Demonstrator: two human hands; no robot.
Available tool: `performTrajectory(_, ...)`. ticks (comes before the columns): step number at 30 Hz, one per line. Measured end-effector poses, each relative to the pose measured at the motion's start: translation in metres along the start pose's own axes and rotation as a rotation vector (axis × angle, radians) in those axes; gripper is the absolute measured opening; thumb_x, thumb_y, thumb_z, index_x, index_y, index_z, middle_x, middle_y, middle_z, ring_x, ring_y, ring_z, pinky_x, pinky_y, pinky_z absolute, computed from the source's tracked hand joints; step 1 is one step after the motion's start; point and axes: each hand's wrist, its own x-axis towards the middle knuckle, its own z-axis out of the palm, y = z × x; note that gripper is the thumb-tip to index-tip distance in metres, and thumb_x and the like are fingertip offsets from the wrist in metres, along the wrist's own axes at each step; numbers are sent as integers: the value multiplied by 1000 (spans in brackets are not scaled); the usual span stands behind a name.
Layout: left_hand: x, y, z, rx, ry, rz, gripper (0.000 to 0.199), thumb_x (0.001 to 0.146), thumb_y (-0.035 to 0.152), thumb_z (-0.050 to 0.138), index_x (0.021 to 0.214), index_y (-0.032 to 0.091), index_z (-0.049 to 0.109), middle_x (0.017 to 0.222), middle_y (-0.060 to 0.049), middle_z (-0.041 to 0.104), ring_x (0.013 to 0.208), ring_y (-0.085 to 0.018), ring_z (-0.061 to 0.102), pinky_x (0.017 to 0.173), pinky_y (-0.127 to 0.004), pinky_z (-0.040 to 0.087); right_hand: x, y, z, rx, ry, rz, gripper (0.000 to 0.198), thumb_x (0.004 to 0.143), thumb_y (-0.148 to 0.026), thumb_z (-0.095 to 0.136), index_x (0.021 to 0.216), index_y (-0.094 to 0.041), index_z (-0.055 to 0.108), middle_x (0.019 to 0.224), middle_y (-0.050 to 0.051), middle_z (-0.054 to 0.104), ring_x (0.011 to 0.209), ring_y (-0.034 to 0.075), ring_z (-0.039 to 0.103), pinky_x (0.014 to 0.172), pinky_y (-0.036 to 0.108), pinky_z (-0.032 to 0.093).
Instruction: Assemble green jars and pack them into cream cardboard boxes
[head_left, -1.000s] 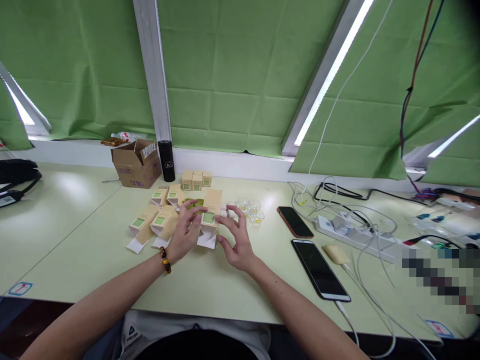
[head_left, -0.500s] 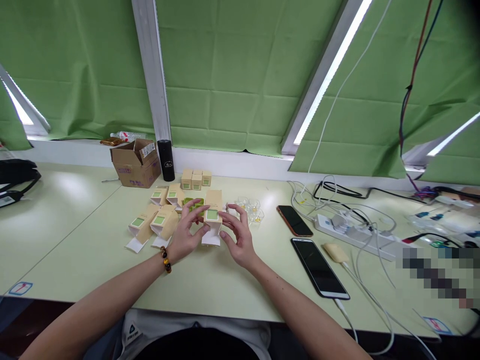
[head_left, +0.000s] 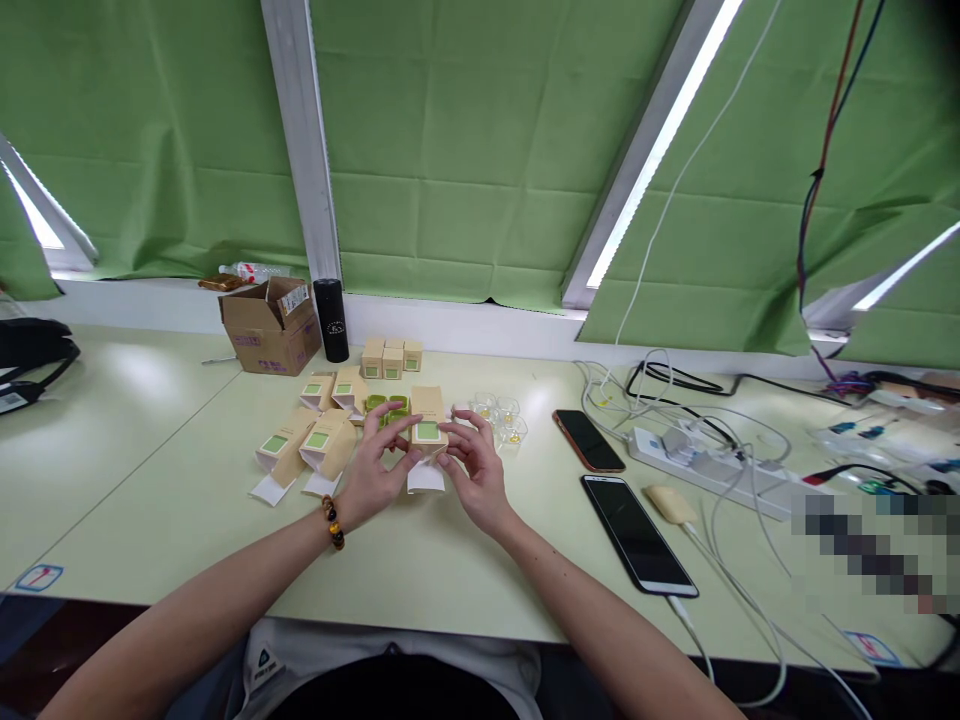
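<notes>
Between my hands a small kraft paper box (head_left: 427, 403) with a green label rests on the table, its white-lined end flap spread toward me. My left hand (head_left: 376, 466) grips its left side with thumb and fingertips. On the right side, the thumb and fingers of my right hand (head_left: 478, 476) press in. Small green containers (head_left: 397, 404) lie just behind my left fingers, partly hidden. Clear little cups (head_left: 508, 412) with yellowish bits inside stand behind my right hand. Left of my hands are several similar boxes (head_left: 327, 447) with open flaps.
Closed small boxes (head_left: 391, 362) stand at the back beside a black bottle (head_left: 331, 320) and an open cardboard carton (head_left: 271, 332). To the right lie two phones (head_left: 640, 537), a power strip (head_left: 709, 470), a beige case (head_left: 670, 505) and tangled cables.
The box has moved slightly right and toward me. My right fingers have closed in on its right side, while the left hand stays at its left.
</notes>
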Motion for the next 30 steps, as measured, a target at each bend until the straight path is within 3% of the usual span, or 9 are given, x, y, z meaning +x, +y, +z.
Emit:
performTrajectory(4, -1, 4, -3, 25, -59, -19, 49, 99, 47, 65, 145, 34, 61, 156, -13, 36, 91, -17, 63, 98, -46, 58, 0, 2, 1, -4, 23, 15, 29, 98, -35, 70, 126, -30, 67, 145, 11, 40, 89, 14, 73, 94, 43, 66)
performTrajectory(8, -1, 8, -7, -5, -174, 44, 68, 99, 62, 55, 161, 37, 42, 161, -13, 30, 121, -29, 55, 110, -54, 48, 2, 3, 0, 5, 58, 39, 29, 98, -35, 70, 126, -30, 68, 144, 11, 41, 90, 14, 73, 94, 43, 66)
performTrajectory(13, 0, 8, -6, -20, -249, 90, 97, 86, 73, 68, 166, 34, 30, 166, -15, 23, 148, -42, 29, 110, -56, 45, 3, 5, 0, 28, 98, 52, 29, 96, -36, 71, 124, -30, 70, 143, 11, 42, 90, 15, 72, 93, 44, 66)
performTrajectory(22, 0, 12, -4, -78, -123, -8, 59, 99, 52, 62, 151, 30, 47, 159, -14, 32, 131, -31, 50, 99, -44, 50, 0, -2, 1, 46, 11, 40, 33, 98, -36, 71, 130, -34, 70, 145, 8, 38, 107, 19, 70, 105, 46, 61)
performTrajectory(30, 1, 9, 0, -126, -28, -28, 39, 101, 44, 61, 136, 27, 55, 151, -12, 41, 119, -25, 59, 101, -41, 51, -3, -6, -1, 20, -60, -28, 35, 100, -39, 66, 134, -33, 69, 146, 11, 37, 140, 31, 53, 109, 48, 60)
